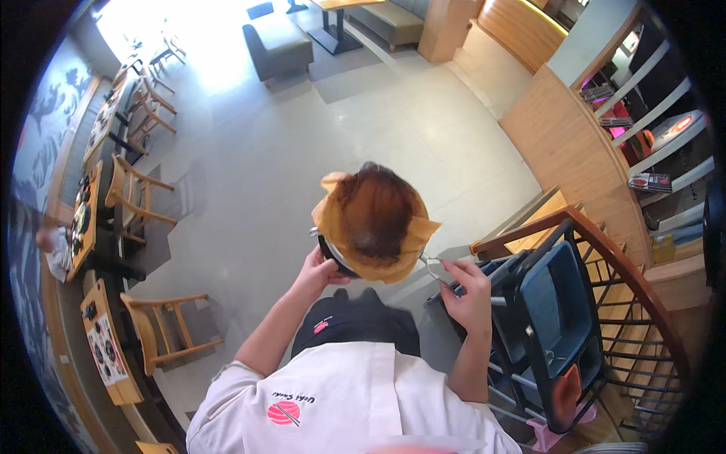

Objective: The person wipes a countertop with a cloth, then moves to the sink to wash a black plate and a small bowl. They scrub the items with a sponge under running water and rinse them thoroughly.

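Observation:
A round, dark-browned baked good, which looks like a cheesecake [375, 213], sits in crumpled tan baking parchment [391, 274] in front of my apron. A dark, pale-rimmed round vessel [330, 256] shows under the paper on the left; most of it is hidden. My left hand [320, 269] grips this vessel from its lower left side, thumb uppermost. At the right, my right hand [468, 289] pinches a thin silvery metal piece [432, 267] between thumb and fingers. This piece reaches towards the edge of the parchment; whether it joins the vessel I cannot tell.
A black service cart [527, 318] with blue-grey trays [553, 306] stands close on my right, beside a curved wooden handrail [618, 278]. An orange cloth-like item [567, 391] lies on the cart. To the left are wooden chairs [170, 329], set tables [105, 346] and a seated person [54, 252].

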### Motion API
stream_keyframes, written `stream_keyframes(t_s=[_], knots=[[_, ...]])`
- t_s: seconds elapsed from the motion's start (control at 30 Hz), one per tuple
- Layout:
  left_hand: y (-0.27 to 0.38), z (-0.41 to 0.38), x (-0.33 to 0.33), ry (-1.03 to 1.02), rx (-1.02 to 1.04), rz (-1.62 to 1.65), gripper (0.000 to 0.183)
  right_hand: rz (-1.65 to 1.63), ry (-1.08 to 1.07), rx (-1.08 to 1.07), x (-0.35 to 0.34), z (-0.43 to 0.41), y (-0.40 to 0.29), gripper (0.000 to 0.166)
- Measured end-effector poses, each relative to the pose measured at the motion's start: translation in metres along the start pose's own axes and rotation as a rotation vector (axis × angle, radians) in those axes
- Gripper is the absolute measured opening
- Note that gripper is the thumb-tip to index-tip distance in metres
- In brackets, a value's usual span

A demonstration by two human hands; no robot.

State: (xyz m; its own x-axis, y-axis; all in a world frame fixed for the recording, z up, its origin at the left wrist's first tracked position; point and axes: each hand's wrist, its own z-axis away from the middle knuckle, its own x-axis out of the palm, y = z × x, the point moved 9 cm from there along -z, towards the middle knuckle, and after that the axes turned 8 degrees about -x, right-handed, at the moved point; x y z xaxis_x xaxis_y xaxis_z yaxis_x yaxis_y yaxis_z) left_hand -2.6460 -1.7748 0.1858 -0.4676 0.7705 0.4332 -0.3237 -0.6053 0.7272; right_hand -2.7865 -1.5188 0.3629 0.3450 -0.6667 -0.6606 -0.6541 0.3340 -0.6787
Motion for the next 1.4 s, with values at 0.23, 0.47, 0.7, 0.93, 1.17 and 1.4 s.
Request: stream_keyframes(t_s=[0.23, 0.47, 0.7, 0.93, 1.17, 1.4], knots=[[0.162, -0.258, 0.067, -0.009, -0.067, -0.025, 0.054, 0.031, 0.109, 0.109, -0.034, -0.229, 0.156, 0.045], [0.276, -0.506, 0.141, 0.037, -0.124, 0.016, 0.052, 0.031, 0.045, 0.08, -0.075, -0.474, 0.325, 0.049], [0.431, -0.752, 0.211, 0.057, -0.12, -0.002, 0.038, 0.024, 0.046, 0.022, -0.118, -0.729, 0.476, 0.05], [0.546, -1.013, 0.27, -0.082, -0.101, -0.037, 0.036, 0.031, 0.142, 0.072, -0.152, -0.927, 0.622, 0.048], [0.672, -1.238, 0.41, -0.22, -0.149, -0.18, 0.034, 0.131, 0.288, 0.195, -0.242, -1.086, 0.777, 0.047], [0.747, -1.498, 0.533, -0.191, -0.199, -0.266, 0.045, 0.104, 0.348, 0.195, -0.328, -1.258, 0.983, 0.047]])
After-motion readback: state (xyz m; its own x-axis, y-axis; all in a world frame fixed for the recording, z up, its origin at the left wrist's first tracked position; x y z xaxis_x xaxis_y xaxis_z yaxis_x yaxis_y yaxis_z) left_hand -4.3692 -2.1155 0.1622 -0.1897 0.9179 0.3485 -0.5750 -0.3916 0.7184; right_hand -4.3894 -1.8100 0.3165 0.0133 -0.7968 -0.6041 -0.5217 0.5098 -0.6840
